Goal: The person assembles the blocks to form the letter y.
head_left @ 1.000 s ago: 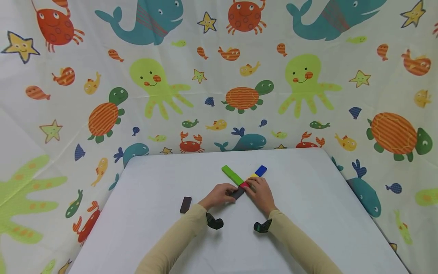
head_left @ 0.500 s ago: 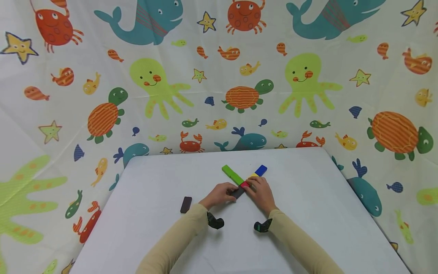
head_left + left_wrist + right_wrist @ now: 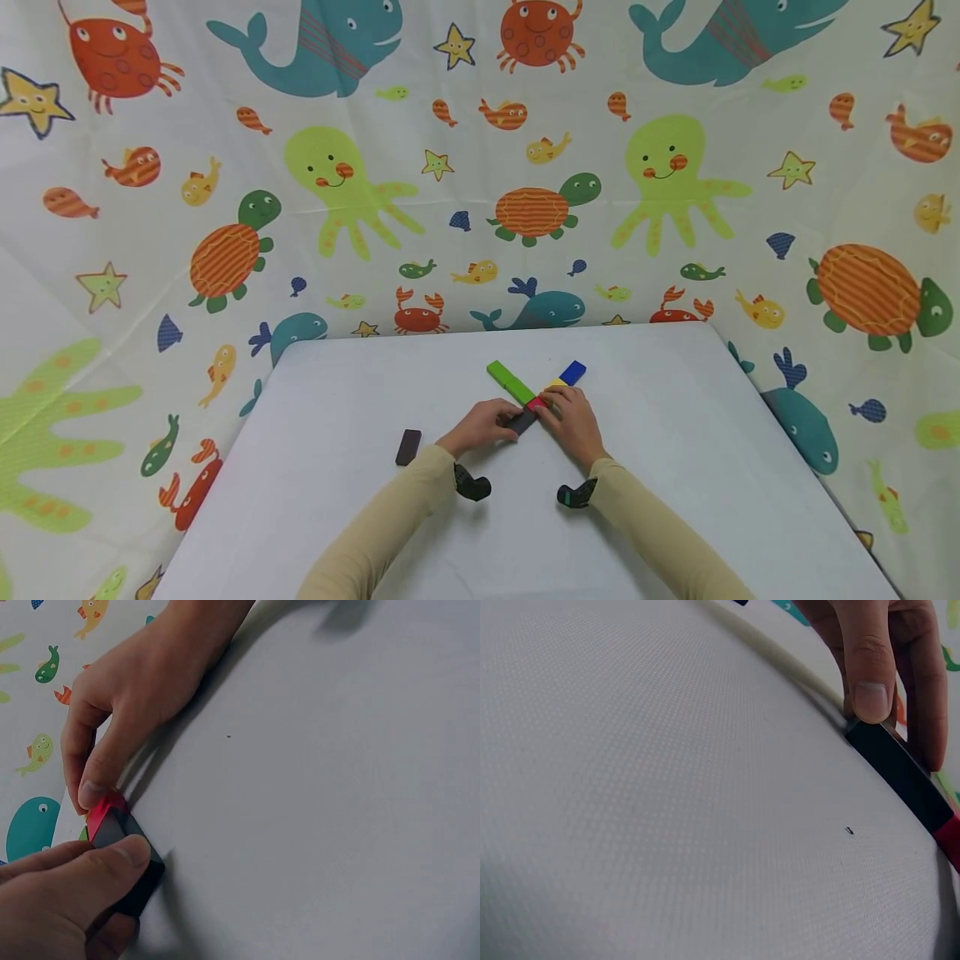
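My left hand (image 3: 480,427) holds a black block (image 3: 521,422) between thumb and fingers, flat on the table. The thumb lies on its near end in the left wrist view. My right hand (image 3: 573,423) pinches a red block (image 3: 536,403) set against the black one's far end; its fingertips partly cover it. Beyond the right fingers a yellow block (image 3: 557,383) shows, and then a blue block (image 3: 573,372), in one slanted line. Green blocks (image 3: 511,382) run from the red block toward the back left, so the pieces form a crossing shape.
A dark brown block (image 3: 408,447) lies apart, left of my left hand. The white table (image 3: 660,392) spreads around the blocks. A sea-animal cloth (image 3: 465,192) hangs behind and at the sides. Dark wrist devices (image 3: 471,483) stick out from both sleeves.
My left hand and the black block shift very slightly toward the red block early on. Otherwise both hands keep their places, and the other blocks stay put.
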Motion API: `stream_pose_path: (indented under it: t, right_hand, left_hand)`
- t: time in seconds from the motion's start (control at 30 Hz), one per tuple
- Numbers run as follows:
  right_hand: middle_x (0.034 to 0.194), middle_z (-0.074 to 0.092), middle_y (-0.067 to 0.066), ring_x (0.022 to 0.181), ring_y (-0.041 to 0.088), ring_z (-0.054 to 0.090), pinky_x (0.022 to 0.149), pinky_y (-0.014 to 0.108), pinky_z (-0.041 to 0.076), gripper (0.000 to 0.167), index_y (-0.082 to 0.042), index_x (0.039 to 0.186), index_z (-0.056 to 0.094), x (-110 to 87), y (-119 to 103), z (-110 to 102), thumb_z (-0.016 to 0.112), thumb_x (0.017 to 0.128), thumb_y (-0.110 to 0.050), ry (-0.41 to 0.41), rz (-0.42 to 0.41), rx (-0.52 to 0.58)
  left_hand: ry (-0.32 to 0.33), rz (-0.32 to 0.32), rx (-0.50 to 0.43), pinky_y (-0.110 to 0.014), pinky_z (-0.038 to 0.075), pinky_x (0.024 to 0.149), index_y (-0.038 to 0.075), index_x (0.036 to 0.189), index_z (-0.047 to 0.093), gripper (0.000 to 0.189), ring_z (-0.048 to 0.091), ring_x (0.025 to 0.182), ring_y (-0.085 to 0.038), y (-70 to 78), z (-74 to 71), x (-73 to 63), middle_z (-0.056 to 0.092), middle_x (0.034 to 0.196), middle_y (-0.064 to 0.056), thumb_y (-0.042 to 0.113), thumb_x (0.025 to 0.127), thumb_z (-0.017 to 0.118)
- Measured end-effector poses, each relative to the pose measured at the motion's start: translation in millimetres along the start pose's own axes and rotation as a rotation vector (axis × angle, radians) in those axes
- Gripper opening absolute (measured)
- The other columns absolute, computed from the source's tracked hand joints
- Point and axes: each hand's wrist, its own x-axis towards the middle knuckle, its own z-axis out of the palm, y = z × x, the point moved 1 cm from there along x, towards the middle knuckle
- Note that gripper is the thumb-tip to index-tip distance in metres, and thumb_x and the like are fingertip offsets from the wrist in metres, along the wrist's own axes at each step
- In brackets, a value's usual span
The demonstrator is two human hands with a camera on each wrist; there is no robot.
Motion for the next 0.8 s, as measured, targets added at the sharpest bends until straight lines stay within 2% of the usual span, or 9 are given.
stream_pose_path:
  t: [0.17,0.8]
  right_hand:
    - [0.117,0.065,0.004,0.111,0.023,0.052,0.099,0.043,0.042,0.027,-0.009,0.116,0.071,0.4,-0.7,-0.5,0.068,0.094,-0.025,-0.012,0.020,-0.005]
    - [0.118,0.064,0.005,0.113,0.023,0.051,0.101,0.043,0.041,0.029,-0.009,0.117,0.071,1.2,0.2,0.1,0.067,0.094,-0.026,-0.039,0.040,-0.008]
  left_hand:
    - [-0.002,-0.004,-0.003,-0.033,0.047,0.091,0.008,0.129,0.063,0.046,0.057,0.103,-0.015,0.2,0.2,0.0,0.063,0.120,-0.003,0.016,0.086,0.077]
    - [-0.019,-0.007,0.028,-0.031,0.047,0.089,0.008,0.130,0.062,0.047,0.057,0.101,-0.014,3.7,-1.9,-0.2,0.063,0.121,-0.004,0.016,0.086,0.076]
